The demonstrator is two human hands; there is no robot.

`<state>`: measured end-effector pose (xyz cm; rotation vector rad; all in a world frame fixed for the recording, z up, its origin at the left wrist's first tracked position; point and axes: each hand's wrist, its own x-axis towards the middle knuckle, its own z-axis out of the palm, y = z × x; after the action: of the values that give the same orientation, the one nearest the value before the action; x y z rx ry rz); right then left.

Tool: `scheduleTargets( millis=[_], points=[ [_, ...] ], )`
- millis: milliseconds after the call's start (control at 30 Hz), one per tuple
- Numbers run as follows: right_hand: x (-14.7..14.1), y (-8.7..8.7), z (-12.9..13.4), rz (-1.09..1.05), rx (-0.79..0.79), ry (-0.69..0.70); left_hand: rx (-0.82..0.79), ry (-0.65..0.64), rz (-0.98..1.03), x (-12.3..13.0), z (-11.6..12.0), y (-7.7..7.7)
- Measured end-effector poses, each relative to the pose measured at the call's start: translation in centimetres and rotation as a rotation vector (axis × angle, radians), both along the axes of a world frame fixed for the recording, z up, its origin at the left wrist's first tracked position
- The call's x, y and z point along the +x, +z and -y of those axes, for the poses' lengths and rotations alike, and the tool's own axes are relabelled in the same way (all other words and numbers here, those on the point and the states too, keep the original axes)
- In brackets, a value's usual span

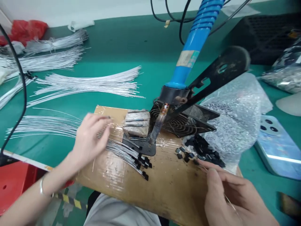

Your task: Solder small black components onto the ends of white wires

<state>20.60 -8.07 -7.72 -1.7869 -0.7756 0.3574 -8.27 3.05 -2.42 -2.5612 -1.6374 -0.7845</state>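
Note:
My left hand (90,136) is over a bundle of thin white wires (119,150) with black ends, its thumb and fingers curled; what lies between the fingertips is too small to tell. At the lower right, my right hand (231,191) pinches a thin wire (232,205), its fingertips beside small black pieces (187,155) on the brown cardboard (164,188). A blue-handled soldering iron (192,40) hangs tip down in a black holder (211,78). Left of its tip, a pale block (136,124) carries several thin metal rods.
More white wire bundles (91,84) lie at the left and back. On the right are a clear plastic bag (237,116) and a blue phone (279,147). A black fan (178,122) sits behind the iron. A black cable (22,81) hangs at far left, above a red bin (16,185).

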Motion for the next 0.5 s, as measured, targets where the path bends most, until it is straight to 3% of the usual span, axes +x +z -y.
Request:
scheduleTargets(
  millis=[67, 167, 233, 333, 500],
  points=[
    [0.2, 0.1, -0.1, -0.042, -0.012, 0.005, -0.001, 0.071, -0.262, -2.2, -4.6, -0.3],
    [0.5, 0.0, -0.1, -0.073, -0.053, -0.015, -0.047, 0.083, -0.354, -5.2, -11.6, -1.3],
    [0.5, -0.1, -0.1, -0.082, -0.061, -0.034, -0.073, 0.076, -0.392, -6.7, -15.0, -2.0],
    [0.5, -0.3, -0.2, -0.101, -0.053, -0.073, -0.098, 0.068, -0.43, -8.4, -17.4, -2.8],
    [0.8, -0.1, -0.2, -0.088, -0.101, -0.068, -0.084, 0.096, -0.439, -10.4, -17.6, -2.8]
  ],
)
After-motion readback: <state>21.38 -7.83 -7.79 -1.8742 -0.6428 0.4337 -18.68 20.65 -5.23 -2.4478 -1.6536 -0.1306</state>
